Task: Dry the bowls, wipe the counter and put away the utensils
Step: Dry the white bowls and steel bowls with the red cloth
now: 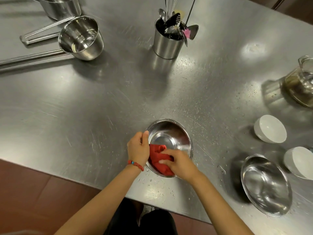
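Low in the middle of the frame, the left hand (138,148) grips the rim of a steel bowl (171,138) while the right hand (177,162) presses a bunched red cloth (159,160) inside it. The bench (84,107) around is beaded with water; I reckon the bowl could skid near that edge.

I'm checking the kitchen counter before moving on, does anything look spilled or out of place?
Yes: water droplets are scattered on the steel counter, mostly around the steel bowl being dried with the red cloth, with a small puddle to its right. Nothing looks damaged.
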